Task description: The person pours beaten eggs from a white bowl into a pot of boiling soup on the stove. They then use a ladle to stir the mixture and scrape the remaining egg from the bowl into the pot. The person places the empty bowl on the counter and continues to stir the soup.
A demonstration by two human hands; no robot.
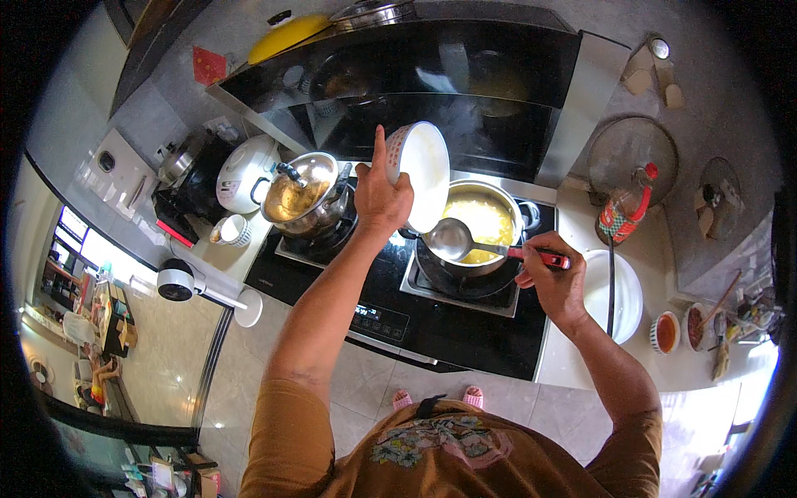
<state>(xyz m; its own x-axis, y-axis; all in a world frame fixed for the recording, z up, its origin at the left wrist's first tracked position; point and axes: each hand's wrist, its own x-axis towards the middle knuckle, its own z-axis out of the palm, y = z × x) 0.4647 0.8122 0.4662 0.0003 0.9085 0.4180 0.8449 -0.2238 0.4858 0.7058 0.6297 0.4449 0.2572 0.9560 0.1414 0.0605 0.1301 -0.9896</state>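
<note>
My left hand (385, 198) grips a white bowl (428, 174) with red marks on its outside. The bowl is tipped on its side, its mouth facing right, beside a steel pot (520, 231) on the right burner. Pale yellow soup (484, 215) with light bits fills part of that pot. In my right hand (556, 277) is the red handle of a steel ladle (451, 239). Its round head hangs over the pot's left front rim, close to the bowl's lower edge. Whether anything is in the ladle or bowl is hard to tell.
A glass-lidded pot (299, 208) stands on the left burner, near a white rice cooker (248, 174). Right of the black cooktop (479, 339) are a white basin (630, 299), a red-capped bottle (619, 215) and a bowl of red sauce (665, 334). The range hood (405, 62) overhangs the back.
</note>
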